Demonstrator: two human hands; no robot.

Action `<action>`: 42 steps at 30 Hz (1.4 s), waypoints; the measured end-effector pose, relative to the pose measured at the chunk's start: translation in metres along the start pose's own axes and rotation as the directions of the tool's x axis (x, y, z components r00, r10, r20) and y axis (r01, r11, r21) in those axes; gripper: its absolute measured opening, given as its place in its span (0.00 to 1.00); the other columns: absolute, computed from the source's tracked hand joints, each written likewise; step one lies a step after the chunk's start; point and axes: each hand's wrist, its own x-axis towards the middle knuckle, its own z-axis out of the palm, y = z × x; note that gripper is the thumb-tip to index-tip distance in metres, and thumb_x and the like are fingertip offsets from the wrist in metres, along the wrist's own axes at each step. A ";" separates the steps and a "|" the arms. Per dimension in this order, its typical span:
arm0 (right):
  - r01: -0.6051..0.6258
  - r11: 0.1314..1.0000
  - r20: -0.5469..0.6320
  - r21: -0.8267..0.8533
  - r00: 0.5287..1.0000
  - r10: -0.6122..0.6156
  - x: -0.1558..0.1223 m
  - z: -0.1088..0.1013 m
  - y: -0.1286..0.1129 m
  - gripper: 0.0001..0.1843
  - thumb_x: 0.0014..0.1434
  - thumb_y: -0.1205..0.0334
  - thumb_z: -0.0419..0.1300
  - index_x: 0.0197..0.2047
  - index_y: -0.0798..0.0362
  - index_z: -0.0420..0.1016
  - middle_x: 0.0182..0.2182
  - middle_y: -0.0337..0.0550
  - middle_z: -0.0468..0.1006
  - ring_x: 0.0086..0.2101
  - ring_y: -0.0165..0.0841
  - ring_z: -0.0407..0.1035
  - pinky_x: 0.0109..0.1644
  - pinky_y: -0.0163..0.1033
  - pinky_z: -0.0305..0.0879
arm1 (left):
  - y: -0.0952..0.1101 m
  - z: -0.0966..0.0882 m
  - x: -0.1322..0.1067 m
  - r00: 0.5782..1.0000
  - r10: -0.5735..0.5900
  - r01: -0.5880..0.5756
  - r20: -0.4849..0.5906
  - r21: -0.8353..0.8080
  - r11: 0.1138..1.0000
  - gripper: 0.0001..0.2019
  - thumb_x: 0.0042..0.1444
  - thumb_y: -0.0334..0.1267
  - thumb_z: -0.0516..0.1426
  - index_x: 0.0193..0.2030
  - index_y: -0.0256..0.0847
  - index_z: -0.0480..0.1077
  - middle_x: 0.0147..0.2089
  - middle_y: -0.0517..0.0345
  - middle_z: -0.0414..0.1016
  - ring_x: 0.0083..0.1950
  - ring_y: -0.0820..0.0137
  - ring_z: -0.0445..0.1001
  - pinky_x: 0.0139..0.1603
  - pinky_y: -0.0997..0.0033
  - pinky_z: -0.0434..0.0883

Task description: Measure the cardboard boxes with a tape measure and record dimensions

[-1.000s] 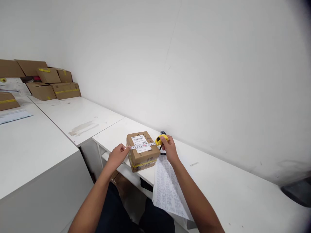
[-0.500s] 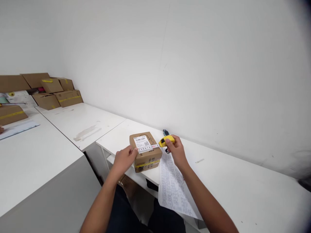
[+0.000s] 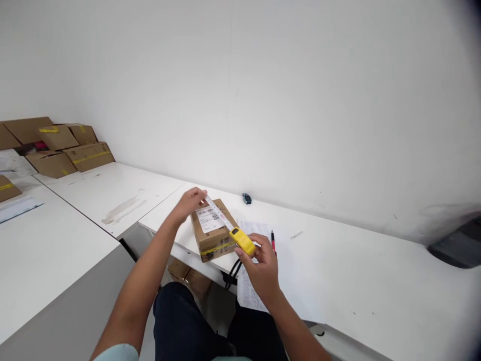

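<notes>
Here's my left hand [image 3: 191, 203] out at the far-left side, thumb and fingers pinched on the free end of the tape blade [image 3: 218, 212]. And over here my right hand [image 3: 263, 265], well apart from the left and nearer to me, fingers closed around the yellow tape measure [image 3: 243, 241]. Between the two, the blade runs in a straight slant over the top of the cardboard box [image 3: 212, 237]; whether it lies flat on the cardboard or just above, I can't tell. The box sits on the white table [image 3: 345, 281], close to its near edge, with a printed label [image 3: 205, 220] facing up and yellow packing tape [image 3: 218, 249] along its side.

A black strap [image 3: 233, 273] loops down near the table's edge, below the tape measure. Under my right hand, there's a sheet of paper [image 3: 250, 295] covered in writing, and just beyond that hand lies a red and black pen [image 3: 273, 241]. Up by the wall [image 3: 308, 100], a small dark object [image 3: 246, 198] rests behind the box. Far off to the left, more cartons [image 3: 88, 156] are piled against the wall.
</notes>
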 end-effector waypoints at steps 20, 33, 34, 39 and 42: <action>0.177 0.935 -0.003 -0.309 0.982 -0.187 0.008 0.018 0.002 0.15 0.59 0.50 0.64 0.41 0.53 0.74 0.29 0.39 0.69 0.22 0.28 0.63 0.28 0.36 0.65 | -0.020 0.007 0.032 0.988 -0.008 0.056 -0.152 0.313 0.948 0.17 0.54 0.53 0.58 0.27 0.41 0.67 0.32 0.55 0.75 0.32 0.68 0.69 0.33 0.70 0.62; -0.250 0.967 0.498 0.056 0.846 0.189 0.137 -0.007 0.071 0.28 0.52 0.45 0.66 0.54 0.48 0.77 0.49 0.45 0.77 0.39 0.36 0.68 0.46 0.45 0.66 | -0.081 -0.010 -0.085 0.973 -0.190 0.181 -0.133 -0.074 0.981 0.22 0.51 0.59 0.55 0.21 0.42 0.60 0.19 0.65 0.62 0.23 0.73 0.59 0.30 0.72 0.59; -0.273 0.960 0.516 0.058 0.832 0.206 0.139 -0.004 0.071 0.28 0.52 0.46 0.66 0.55 0.47 0.76 0.49 0.45 0.77 0.40 0.37 0.68 0.45 0.45 0.66 | -0.081 -0.005 -0.086 0.980 -0.172 0.165 -0.098 -0.074 0.983 0.22 0.52 0.58 0.54 0.21 0.42 0.59 0.19 0.65 0.62 0.23 0.73 0.59 0.30 0.72 0.59; -0.264 0.964 0.570 0.035 0.797 0.197 0.145 -0.013 0.067 0.28 0.52 0.47 0.66 0.55 0.47 0.76 0.50 0.45 0.77 0.42 0.37 0.69 0.46 0.44 0.66 | -0.066 0.013 -0.077 0.994 -0.101 0.101 0.051 -0.001 0.995 0.23 0.55 0.59 0.52 0.21 0.41 0.59 0.20 0.65 0.60 0.24 0.73 0.57 0.30 0.72 0.56; -0.236 0.972 0.541 0.011 0.819 0.193 0.152 -0.029 0.071 0.28 0.52 0.46 0.67 0.55 0.46 0.77 0.51 0.45 0.77 0.43 0.38 0.69 0.48 0.45 0.65 | -0.061 0.014 -0.074 0.992 -0.117 0.115 0.036 0.063 0.991 0.24 0.55 0.60 0.52 0.21 0.42 0.59 0.19 0.65 0.60 0.23 0.73 0.57 0.28 0.72 0.54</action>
